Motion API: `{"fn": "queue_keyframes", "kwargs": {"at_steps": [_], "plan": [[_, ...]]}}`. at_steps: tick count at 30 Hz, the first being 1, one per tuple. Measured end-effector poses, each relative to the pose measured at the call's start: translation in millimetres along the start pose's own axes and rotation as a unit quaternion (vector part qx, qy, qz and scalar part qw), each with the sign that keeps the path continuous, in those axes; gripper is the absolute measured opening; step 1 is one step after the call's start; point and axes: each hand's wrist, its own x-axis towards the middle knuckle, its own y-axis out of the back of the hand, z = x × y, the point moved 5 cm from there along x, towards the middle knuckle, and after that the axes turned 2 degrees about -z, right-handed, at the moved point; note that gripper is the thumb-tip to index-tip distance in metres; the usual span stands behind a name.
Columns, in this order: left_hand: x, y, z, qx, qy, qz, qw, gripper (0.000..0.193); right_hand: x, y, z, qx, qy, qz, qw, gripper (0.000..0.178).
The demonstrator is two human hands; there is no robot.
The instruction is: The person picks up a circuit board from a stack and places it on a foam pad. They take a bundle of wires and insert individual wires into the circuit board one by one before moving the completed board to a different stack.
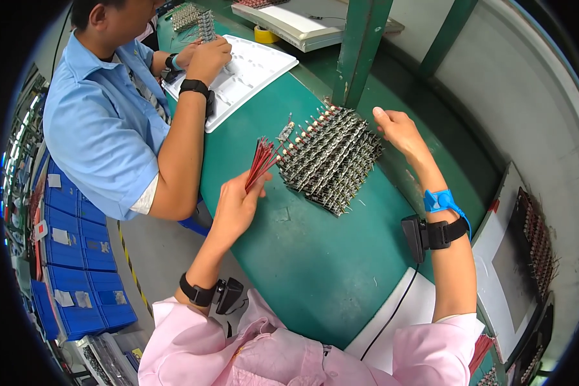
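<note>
My left hand [233, 209] is closed around a bundle of thin red wires [261, 162], whose ends fan upward. Just beyond it, a stack of small circuit board panels [331, 161] lies in slanted rows on the green table, with pale round parts and red wire ends along its left edge. One small board piece [285, 132] sticks out at that edge, beside the wires. My right hand [400, 130] is raised at the far right corner of the stack, apart from it. Its fingers are curled with the thumb up; what they hold, if anything, is hidden.
At the left, a co-worker in a blue shirt [103, 128] handles boards over a white tray [254, 71]. A green post [361, 51] rises behind the stack. Yellow tape [266, 35] lies farther back. More boards [535, 244] are at the right; blue bins [77, 296] stand at lower left.
</note>
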Motion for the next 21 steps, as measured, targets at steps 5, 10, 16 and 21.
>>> {"fn": "queue_keyframes", "kwargs": {"at_steps": [5,10,16,21], "plan": [[10,5,10,0.131,-0.034,-0.014,0.991,0.017,-17,2,-17,-0.056,0.018,0.045,0.997,0.034],[25,0,7,0.19,-0.043,-0.01,0.981,0.019,-21,-2,-39,-0.121,0.092,0.107,0.983,0.023],[43,-9,-10,0.26,-0.06,0.009,0.964,0.022,-2,-16,-49,-0.158,0.064,0.102,0.98,0.021],[49,-17,-26,0.206,0.011,-0.041,0.978,0.024,9,-24,-47,-0.102,-0.01,0.098,0.99,0.024]]}}
